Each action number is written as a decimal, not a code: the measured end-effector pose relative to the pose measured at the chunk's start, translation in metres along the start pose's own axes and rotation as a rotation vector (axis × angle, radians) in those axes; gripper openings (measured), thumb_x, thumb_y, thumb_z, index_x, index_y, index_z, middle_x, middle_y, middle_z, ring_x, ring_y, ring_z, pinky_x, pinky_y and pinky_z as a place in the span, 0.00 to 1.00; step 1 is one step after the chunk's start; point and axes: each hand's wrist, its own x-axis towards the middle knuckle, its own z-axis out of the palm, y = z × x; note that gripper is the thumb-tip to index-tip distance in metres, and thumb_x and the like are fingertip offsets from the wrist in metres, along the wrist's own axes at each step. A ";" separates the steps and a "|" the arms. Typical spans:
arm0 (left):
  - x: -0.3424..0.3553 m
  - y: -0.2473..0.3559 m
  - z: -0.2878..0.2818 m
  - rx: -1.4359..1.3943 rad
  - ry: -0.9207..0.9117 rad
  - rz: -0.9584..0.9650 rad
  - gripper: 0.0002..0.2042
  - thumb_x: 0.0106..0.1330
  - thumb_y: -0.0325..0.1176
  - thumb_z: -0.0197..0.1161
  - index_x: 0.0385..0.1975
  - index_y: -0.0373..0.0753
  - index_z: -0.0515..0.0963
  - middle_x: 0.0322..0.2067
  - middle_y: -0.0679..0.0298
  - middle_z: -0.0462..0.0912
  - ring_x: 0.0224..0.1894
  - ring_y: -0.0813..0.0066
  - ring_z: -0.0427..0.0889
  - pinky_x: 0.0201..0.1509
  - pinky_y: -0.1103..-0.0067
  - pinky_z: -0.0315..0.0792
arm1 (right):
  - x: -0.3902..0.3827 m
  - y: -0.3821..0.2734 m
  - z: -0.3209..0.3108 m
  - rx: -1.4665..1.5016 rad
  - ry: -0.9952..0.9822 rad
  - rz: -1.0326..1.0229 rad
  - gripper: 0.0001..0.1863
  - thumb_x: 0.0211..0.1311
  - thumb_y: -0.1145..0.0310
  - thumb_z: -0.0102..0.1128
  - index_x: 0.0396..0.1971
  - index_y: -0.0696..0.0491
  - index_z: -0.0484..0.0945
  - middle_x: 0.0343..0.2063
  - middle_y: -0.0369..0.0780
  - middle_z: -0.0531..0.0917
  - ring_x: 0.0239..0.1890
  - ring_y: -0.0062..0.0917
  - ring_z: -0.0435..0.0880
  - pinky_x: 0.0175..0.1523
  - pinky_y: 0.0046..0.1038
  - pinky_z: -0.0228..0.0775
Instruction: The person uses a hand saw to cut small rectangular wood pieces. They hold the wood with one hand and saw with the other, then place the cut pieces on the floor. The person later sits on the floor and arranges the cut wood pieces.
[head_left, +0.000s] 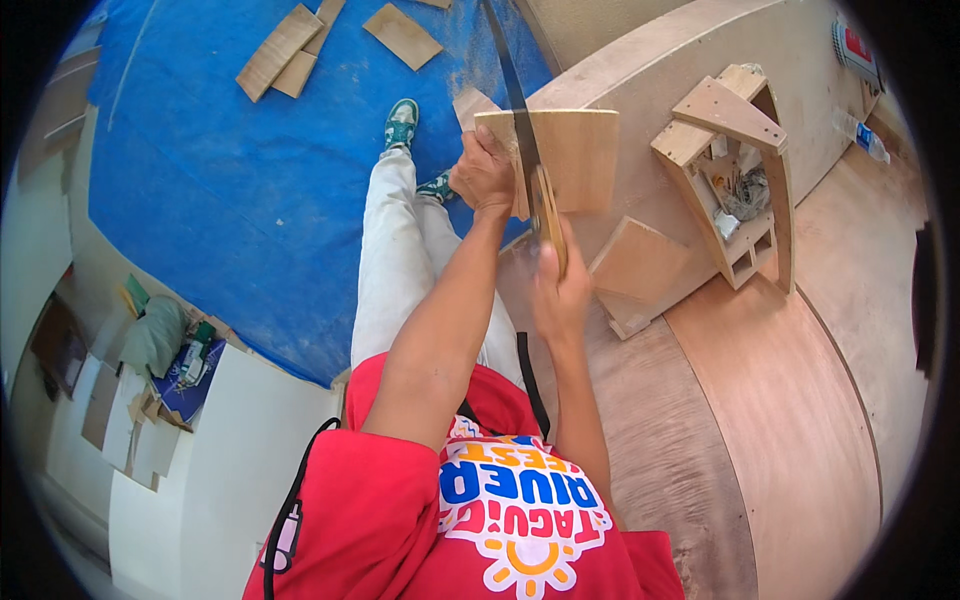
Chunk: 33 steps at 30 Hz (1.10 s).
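Note:
A hand saw (pixel 517 95) with a long dark blade and a wooden handle crosses a piece of plywood (pixel 580 160). My right hand (pixel 562 290) is wrapped round the saw's handle, close to the near edge of the board. With my left hand (pixel 482 175) I grip the board's left side, left of the blade. The blade lies over the plywood's edge and points away from me; how deep it sits in the wood I cannot tell. Behind my left hand shows another light wooden piece (pixel 470 105), partly hidden.
A blue sheet (pixel 240 190) covers the floor at left, with plywood offcuts (pixel 278 50) and sawdust on it. On the wooden surface at right stands a wooden tool box (pixel 690 140) holding wire. Beside it lie a plywood scrap (pixel 640 260) and a plastic bottle (pixel 862 137).

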 end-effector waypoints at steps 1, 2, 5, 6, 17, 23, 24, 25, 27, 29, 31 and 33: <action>0.000 0.000 0.000 -0.020 0.023 0.023 0.23 0.81 0.51 0.42 0.28 0.41 0.72 0.17 0.49 0.82 0.21 0.42 0.82 0.26 0.54 0.73 | -0.028 0.001 -0.012 -0.016 -0.008 0.055 0.29 0.77 0.56 0.50 0.68 0.60 0.69 0.52 0.54 0.83 0.52 0.38 0.84 0.56 0.35 0.75; 0.000 0.000 0.000 -0.025 0.023 0.020 0.23 0.81 0.51 0.42 0.28 0.41 0.72 0.17 0.49 0.82 0.21 0.42 0.82 0.26 0.54 0.73 | -0.057 0.002 -0.024 -0.039 -0.008 0.001 0.28 0.77 0.57 0.50 0.68 0.60 0.69 0.57 0.56 0.82 0.58 0.41 0.84 0.61 0.36 0.74; -0.001 -0.001 -0.001 -0.019 0.038 0.023 0.23 0.80 0.51 0.41 0.29 0.41 0.72 0.18 0.49 0.82 0.21 0.43 0.82 0.26 0.54 0.73 | -0.132 -0.003 -0.048 -0.011 -0.043 0.151 0.27 0.77 0.60 0.50 0.68 0.61 0.69 0.60 0.54 0.80 0.61 0.42 0.82 0.64 0.35 0.72; -0.001 0.000 -0.001 -0.017 0.041 0.032 0.23 0.80 0.52 0.41 0.29 0.41 0.73 0.18 0.49 0.82 0.21 0.43 0.82 0.26 0.54 0.73 | -0.139 -0.006 -0.050 -0.006 -0.049 0.212 0.27 0.76 0.61 0.50 0.68 0.61 0.69 0.60 0.54 0.80 0.61 0.42 0.82 0.63 0.35 0.72; -0.001 -0.001 0.001 -0.016 0.016 0.004 0.24 0.80 0.51 0.41 0.29 0.41 0.73 0.18 0.48 0.82 0.21 0.42 0.82 0.28 0.52 0.74 | 0.010 0.000 0.000 0.062 -0.032 -0.040 0.27 0.77 0.59 0.51 0.68 0.60 0.69 0.54 0.54 0.83 0.54 0.40 0.86 0.57 0.35 0.75; -0.001 0.000 -0.001 -0.036 -0.030 -0.050 0.24 0.80 0.54 0.40 0.31 0.41 0.74 0.21 0.47 0.83 0.25 0.39 0.83 0.30 0.51 0.74 | -0.136 0.008 -0.043 -0.053 -0.018 0.062 0.31 0.77 0.56 0.50 0.69 0.63 0.68 0.49 0.45 0.83 0.44 0.23 0.81 0.50 0.28 0.74; -0.001 0.000 -0.001 -0.049 -0.064 -0.079 0.25 0.80 0.55 0.40 0.31 0.42 0.75 0.23 0.47 0.84 0.27 0.38 0.83 0.32 0.49 0.73 | -0.129 0.003 -0.041 -0.037 0.023 0.016 0.30 0.77 0.57 0.50 0.69 0.63 0.68 0.52 0.47 0.83 0.48 0.25 0.82 0.53 0.30 0.74; -0.001 0.000 0.000 -0.069 -0.036 -0.058 0.25 0.80 0.55 0.40 0.31 0.42 0.75 0.23 0.47 0.84 0.27 0.38 0.83 0.31 0.49 0.73 | -0.110 -0.001 -0.035 -0.088 0.004 0.000 0.28 0.76 0.59 0.51 0.68 0.61 0.69 0.51 0.51 0.84 0.46 0.32 0.85 0.51 0.33 0.76; -0.002 0.000 0.000 -0.077 -0.017 -0.043 0.25 0.80 0.55 0.40 0.31 0.42 0.75 0.22 0.47 0.84 0.26 0.38 0.83 0.31 0.49 0.73 | -0.051 -0.002 -0.014 -0.107 0.033 -0.120 0.27 0.75 0.60 0.53 0.68 0.59 0.70 0.48 0.55 0.85 0.39 0.39 0.88 0.46 0.35 0.78; -0.003 0.000 0.000 -0.077 -0.010 -0.040 0.24 0.80 0.54 0.40 0.31 0.42 0.75 0.22 0.47 0.84 0.26 0.39 0.83 0.31 0.49 0.73 | 0.009 0.002 0.002 -0.073 0.023 -0.122 0.28 0.75 0.59 0.54 0.68 0.60 0.70 0.43 0.56 0.85 0.33 0.39 0.87 0.42 0.34 0.77; -0.004 -0.001 -0.002 -0.039 0.006 -0.010 0.23 0.80 0.52 0.41 0.31 0.42 0.74 0.20 0.48 0.83 0.24 0.40 0.83 0.29 0.51 0.73 | 0.028 0.010 0.003 -0.041 -0.035 0.030 0.29 0.76 0.58 0.54 0.68 0.60 0.69 0.44 0.56 0.85 0.37 0.40 0.87 0.44 0.34 0.77; -0.003 0.000 -0.002 0.007 0.026 0.042 0.21 0.80 0.49 0.43 0.29 0.41 0.73 0.18 0.49 0.81 0.21 0.43 0.82 0.27 0.54 0.73 | 0.011 0.020 -0.005 0.015 -0.074 0.012 0.29 0.76 0.57 0.54 0.68 0.61 0.69 0.49 0.57 0.84 0.46 0.40 0.87 0.51 0.34 0.76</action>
